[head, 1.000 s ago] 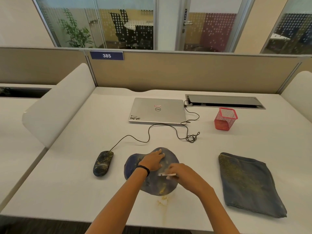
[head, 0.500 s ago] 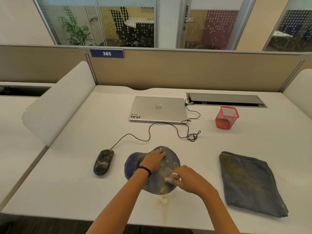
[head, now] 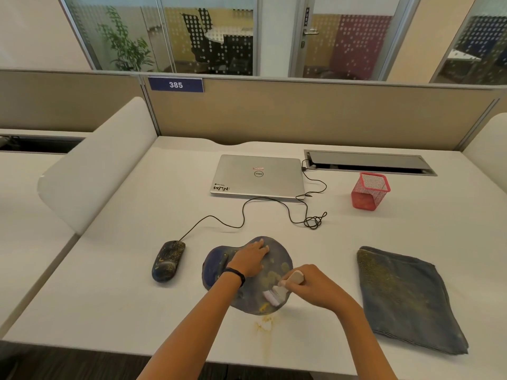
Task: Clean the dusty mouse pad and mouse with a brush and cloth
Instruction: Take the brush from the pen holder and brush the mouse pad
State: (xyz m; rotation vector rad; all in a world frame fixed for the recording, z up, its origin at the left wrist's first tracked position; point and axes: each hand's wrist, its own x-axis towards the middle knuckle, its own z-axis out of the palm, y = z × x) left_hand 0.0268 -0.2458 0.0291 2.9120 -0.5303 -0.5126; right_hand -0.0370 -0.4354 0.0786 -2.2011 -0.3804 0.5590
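With the mouse pad [head: 219, 266] as the landmark, near the front edge of the white desk [head: 109, 283]: the dusty dark mouse [head: 168, 260] lies just to its left, apart from it, its cable [head: 219, 218] running back toward the closed silver laptop [head: 259, 175] that sits well behind the pad. Behind and to the right of the pad stands a red mesh pen holder [head: 369, 191], and farther back a cable hatch [head: 367, 161] is set in the desk. Well to the right of the pad lies a folded blue cloth [head: 406, 297], speckled with yellowish dust. A little yellow dust sits on the desk just in front of the pad.

The left hand [head: 251, 260] lies flat on the pad, fingers spread and open, pressing down and grasping nothing; a black band circles its wrist, and the forearm comes up from the lower centre. The right hand [head: 315, 287] is over the pad's right edge, its grip curled closed around a small pale brush [head: 279, 290], whose bristles touch the pad's near-right part. Yellowish dust patches show on the pad beside the bristles.
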